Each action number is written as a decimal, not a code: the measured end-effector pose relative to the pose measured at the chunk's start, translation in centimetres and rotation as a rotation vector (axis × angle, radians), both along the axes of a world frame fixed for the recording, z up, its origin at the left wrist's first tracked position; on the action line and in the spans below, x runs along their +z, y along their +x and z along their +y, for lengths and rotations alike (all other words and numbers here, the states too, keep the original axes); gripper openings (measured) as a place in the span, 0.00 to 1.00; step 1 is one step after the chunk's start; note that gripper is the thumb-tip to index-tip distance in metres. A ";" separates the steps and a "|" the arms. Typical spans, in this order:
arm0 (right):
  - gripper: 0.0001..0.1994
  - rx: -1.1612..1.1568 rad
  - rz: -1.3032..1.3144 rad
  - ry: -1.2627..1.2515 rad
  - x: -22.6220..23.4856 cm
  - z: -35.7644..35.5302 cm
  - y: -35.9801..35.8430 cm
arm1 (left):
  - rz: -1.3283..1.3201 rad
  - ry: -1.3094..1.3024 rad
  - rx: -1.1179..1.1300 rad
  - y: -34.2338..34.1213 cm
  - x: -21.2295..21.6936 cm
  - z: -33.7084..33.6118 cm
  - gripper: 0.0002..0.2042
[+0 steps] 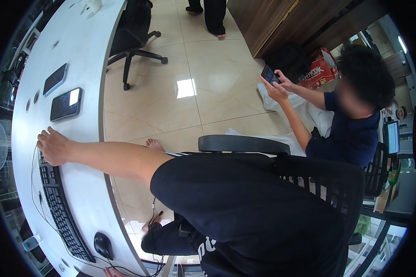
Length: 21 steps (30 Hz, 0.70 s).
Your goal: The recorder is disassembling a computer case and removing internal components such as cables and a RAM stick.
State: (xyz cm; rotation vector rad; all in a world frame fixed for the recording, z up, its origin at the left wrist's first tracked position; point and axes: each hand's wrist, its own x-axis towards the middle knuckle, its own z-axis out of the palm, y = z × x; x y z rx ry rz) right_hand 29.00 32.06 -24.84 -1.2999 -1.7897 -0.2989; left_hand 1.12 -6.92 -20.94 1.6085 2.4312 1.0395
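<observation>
My left arm reaches out of a black sleeve across to the curved white desk [85,55]. My left hand [54,147] lies palm down on the far end of a black keyboard [60,207], holding nothing, with its fingers loosely spread. Just beyond it lie two dark phones [66,104] [55,79], face up. A black mouse [103,244] sits at the keyboard's near end. Only the fingertips of my right hand [113,272] show, at the lower edge by the mouse's cable. My black shirt fills the lower middle.
A person in a dark blue shirt [346,134] sits to the right, holding a phone [269,74] in both hands. A black mesh chair back [319,184] and armrest [242,144] are close by. Another office chair [131,41] stands on the tiled floor. Someone's legs show at the top.
</observation>
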 end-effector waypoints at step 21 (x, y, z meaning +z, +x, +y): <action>0.07 0.232 0.000 0.179 -2.7 2.7 -1.0 | 0.292 0.181 -0.028 -1.1 -0.1 -2.8 0.15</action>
